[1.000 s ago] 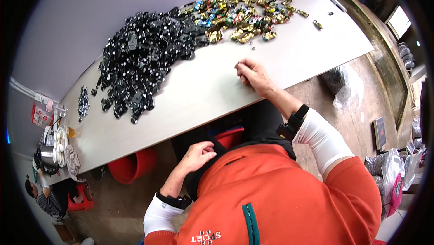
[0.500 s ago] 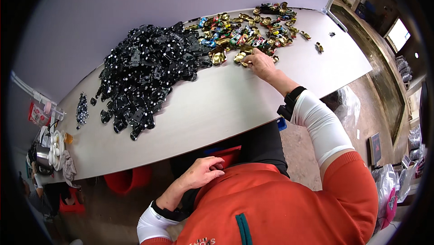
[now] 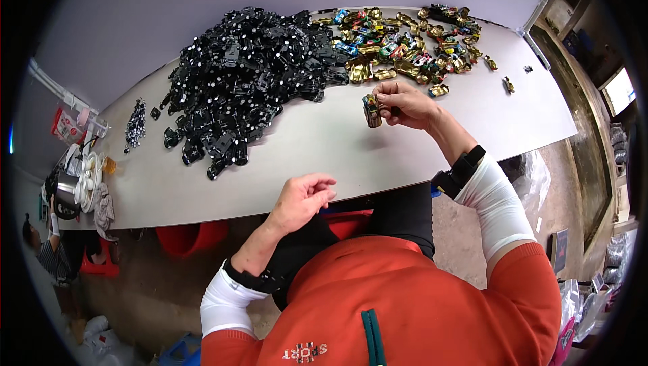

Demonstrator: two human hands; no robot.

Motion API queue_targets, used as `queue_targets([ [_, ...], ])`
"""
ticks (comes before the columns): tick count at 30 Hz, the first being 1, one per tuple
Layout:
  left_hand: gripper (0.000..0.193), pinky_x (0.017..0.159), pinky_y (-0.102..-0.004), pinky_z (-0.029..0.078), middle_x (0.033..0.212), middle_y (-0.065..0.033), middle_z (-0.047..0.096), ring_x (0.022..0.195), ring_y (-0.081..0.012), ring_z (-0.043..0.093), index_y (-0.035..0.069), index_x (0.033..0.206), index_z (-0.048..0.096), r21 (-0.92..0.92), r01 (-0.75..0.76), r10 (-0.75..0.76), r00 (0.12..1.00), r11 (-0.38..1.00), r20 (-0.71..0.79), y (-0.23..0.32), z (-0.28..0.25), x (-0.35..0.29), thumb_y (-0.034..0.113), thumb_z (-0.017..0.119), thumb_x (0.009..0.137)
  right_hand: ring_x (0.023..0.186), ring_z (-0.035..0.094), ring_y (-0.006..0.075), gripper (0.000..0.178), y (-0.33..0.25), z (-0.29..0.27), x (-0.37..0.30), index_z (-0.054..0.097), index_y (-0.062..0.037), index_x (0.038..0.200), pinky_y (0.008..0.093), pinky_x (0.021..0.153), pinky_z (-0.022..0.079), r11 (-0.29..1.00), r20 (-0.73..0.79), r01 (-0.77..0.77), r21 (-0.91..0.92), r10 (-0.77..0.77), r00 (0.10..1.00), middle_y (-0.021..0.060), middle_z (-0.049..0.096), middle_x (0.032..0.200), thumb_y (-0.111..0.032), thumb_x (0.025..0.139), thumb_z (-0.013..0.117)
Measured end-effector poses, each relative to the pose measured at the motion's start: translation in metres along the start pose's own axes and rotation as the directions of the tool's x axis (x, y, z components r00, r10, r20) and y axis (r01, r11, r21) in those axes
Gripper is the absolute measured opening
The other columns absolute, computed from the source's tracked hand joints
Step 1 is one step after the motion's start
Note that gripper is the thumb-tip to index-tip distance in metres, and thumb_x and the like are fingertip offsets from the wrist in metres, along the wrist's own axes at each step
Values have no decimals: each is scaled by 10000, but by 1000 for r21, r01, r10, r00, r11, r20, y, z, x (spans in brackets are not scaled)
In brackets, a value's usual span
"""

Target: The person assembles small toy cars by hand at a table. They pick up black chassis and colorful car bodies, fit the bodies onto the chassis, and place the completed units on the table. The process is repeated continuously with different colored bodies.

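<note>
Between the thumb and fingers of my right hand is a small toy car body, mostly gold with darker coloured markings, held above the pale table. My left hand hovers at the table's near edge with its fingers loosely apart and nothing in them. Beyond my right hand spreads a heap of shiny gold and coloured toy car bodies. A much larger pile of black toy car bases with white round spots lies left of it.
A small heap of silvery parts lies at the table's left. Past it stand a metal pot, white stacked dishes and a cloth. Red tubs are under the table. Another person is at far left.
My right hand has drawn back from the gold heap, bringing a toy car body nearer. My left hand has risen from my lap toward the table edge. The whole view has shifted somewhat.
</note>
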State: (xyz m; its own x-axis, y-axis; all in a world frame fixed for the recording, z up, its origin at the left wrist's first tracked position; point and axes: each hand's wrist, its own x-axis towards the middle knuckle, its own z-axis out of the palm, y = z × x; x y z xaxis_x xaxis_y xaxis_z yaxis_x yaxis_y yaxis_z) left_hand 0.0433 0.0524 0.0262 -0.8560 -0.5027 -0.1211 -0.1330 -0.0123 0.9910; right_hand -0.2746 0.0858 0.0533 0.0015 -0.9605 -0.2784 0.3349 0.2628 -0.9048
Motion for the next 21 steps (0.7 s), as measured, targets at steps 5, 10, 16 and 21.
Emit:
queue_targets([
  [5,207,538,-203,477,759,-36,597,599,-64,549,-45,1009,610,76,60,-57,998,995,-30,-1,4,19,28,640,818,537,447,46,102,11,0,12,556,-46,880,208,430,326,841,-143,-174,-512,116,983,-8,488,668,-143,909,538],
  [10,210,532,-212,477,743,-38,602,594,-66,553,-40,996,613,91,106,-103,994,990,-41,-4,2,18,40,656,806,720,621,266,195,27,-24,25,633,6,895,361,627,484,302,-57,60,-951,-365,929,139,652,810,-154,782,636],
  [16,278,577,-279,483,772,-88,612,649,-169,597,-43,1007,606,617,-128,275,950,776,-150,-6,-44,54,33,680,750,856,595,360,310,17,19,-6,629,5,854,416,739,480,96,-159,-132,-987,-394,905,185,620,925,-259,725,726],
  [21,371,777,-399,440,988,-108,529,959,-303,501,17,995,594,976,7,628,765,219,-146,41,-60,129,89,748,665,867,570,362,256,25,32,-14,638,-17,881,428,745,453,40,-173,-172,-984,-417,892,170,584,895,-206,725,713],
])
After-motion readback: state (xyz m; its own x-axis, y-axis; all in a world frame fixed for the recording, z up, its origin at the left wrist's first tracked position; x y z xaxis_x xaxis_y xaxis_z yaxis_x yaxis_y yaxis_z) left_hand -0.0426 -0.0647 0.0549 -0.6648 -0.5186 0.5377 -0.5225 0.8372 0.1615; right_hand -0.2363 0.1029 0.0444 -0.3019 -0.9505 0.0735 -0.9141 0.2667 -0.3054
